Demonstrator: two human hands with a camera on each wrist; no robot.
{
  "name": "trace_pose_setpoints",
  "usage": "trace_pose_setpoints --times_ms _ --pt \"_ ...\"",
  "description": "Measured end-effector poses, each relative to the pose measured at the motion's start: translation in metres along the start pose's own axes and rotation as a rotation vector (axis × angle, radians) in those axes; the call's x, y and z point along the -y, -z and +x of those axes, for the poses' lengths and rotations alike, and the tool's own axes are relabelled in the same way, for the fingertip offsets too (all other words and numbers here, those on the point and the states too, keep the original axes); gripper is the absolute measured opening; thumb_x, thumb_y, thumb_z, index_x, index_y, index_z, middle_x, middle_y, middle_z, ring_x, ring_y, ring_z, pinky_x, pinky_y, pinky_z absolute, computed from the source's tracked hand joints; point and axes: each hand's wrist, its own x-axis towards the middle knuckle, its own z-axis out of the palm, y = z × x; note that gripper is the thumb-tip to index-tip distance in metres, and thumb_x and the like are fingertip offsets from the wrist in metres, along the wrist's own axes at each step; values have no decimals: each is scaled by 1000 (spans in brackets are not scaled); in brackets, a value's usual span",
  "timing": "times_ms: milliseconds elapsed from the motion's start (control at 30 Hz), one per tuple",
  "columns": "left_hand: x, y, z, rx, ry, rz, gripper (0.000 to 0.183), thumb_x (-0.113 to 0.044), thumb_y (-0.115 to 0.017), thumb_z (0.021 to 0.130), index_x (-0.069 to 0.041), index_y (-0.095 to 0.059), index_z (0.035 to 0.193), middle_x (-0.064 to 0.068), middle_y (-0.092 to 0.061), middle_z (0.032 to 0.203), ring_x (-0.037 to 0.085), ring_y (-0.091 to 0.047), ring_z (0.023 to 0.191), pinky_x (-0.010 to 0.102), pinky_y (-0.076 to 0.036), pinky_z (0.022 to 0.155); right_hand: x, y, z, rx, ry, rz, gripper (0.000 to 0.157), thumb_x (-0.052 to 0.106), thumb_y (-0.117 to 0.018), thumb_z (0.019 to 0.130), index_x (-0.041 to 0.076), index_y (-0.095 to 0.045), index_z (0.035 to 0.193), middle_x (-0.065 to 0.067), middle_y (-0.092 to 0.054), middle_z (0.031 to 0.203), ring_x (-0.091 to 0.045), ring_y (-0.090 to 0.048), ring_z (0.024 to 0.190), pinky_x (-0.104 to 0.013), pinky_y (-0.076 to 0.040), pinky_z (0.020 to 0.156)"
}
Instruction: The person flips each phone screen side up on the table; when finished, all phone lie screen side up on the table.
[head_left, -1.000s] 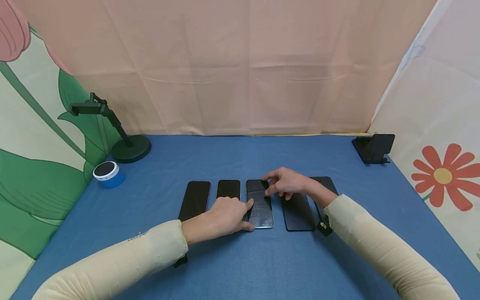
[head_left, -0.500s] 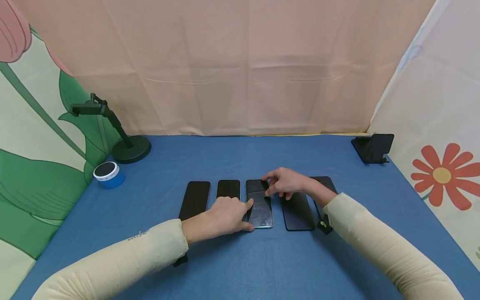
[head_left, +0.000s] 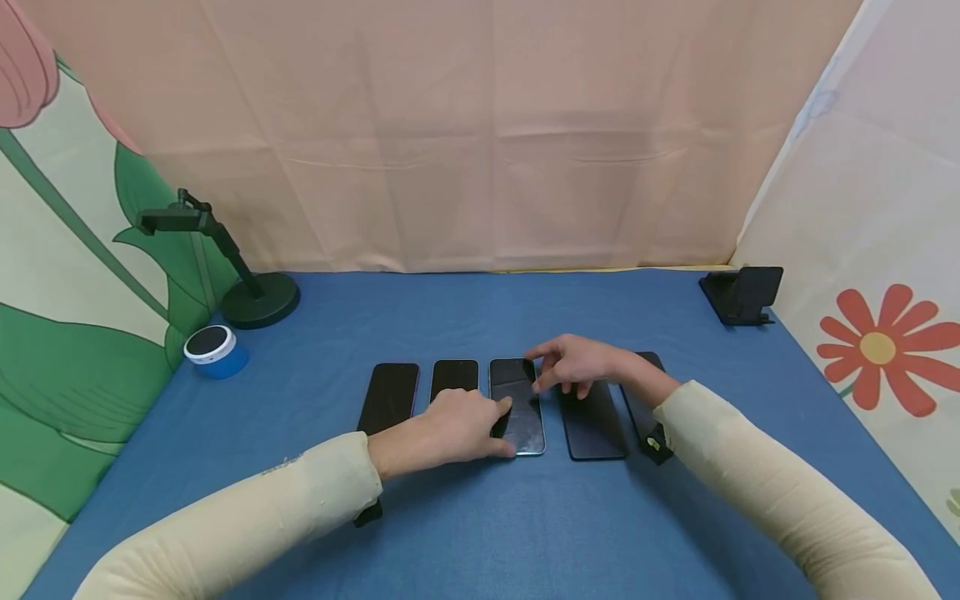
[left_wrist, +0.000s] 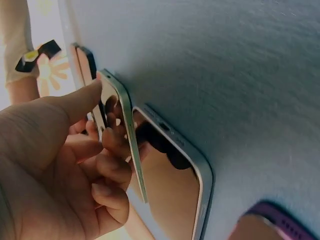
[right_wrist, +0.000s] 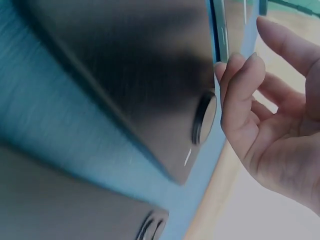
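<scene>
Several dark phones lie in a row on the blue table (head_left: 480, 517). My left hand (head_left: 457, 429) pinches the left edge of the middle phone (head_left: 522, 417) near its front end. In the left wrist view the thumb and curled fingers of that left hand (left_wrist: 102, 112) hold the middle phone (left_wrist: 131, 145) tipped up on edge beside the second phone (left_wrist: 175, 195). My right hand (head_left: 573, 367) hovers over the fourth phone (head_left: 594, 429), its fingertips touching the middle phone's far right edge. In the right wrist view the right hand's fingers (right_wrist: 240, 95) are loosely bent beside a phone (right_wrist: 130, 75).
The leftmost phone (head_left: 388, 396) and the fifth phone (head_left: 639, 412) flank the row. A black arm stand (head_left: 247, 292) and a blue round speaker (head_left: 213, 352) sit at the back left. A black phone holder (head_left: 741, 296) stands at the back right. Cloth walls close three sides.
My left fingers have slid a little further onto the middle phone's left edge. The right hand has barely moved.
</scene>
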Motion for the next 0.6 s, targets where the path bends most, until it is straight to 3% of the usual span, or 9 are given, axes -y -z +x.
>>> trace_pose_setpoints --times_ms 167,400,533,600 --pt "-4 -1 6 -59 -41 -154 78 -57 -63 93 -21 -37 156 -7 -41 47 9 -32 38 24 -25 37 -10 13 -12 -17 14 48 68 25 -71 94 15 -42 154 -10 -60 116 -24 -56 76 -37 -52 57" --pt "-9 -1 21 -56 -171 -453 78 -48 -64 96 -16 -31 159 -9 -56 71 6 -50 55 22 -40 51 -25 33 -28 -78 0 60 70 26 -70 94 16 -38 156 -16 -51 137 -35 -57 84 -40 -50 57" --pt "-18 -3 30 -32 -157 -447 79 -50 -64 96 -17 -31 159 -7 -60 80 6 -54 61 24 -44 53 -37 38 -32 -79 -14 54 71 25 -68 96 15 -35 157 -18 -48 141 -31 -56 78 -38 -46 55" --pt "-25 -4 34 -32 -132 -390 79 -53 -64 95 -17 -33 158 -4 -67 97 7 -61 71 25 -48 58 -44 39 -34 -87 -29 58 71 25 -68 95 15 -34 157 -18 -47 142 -28 -54 74 -38 -44 55"
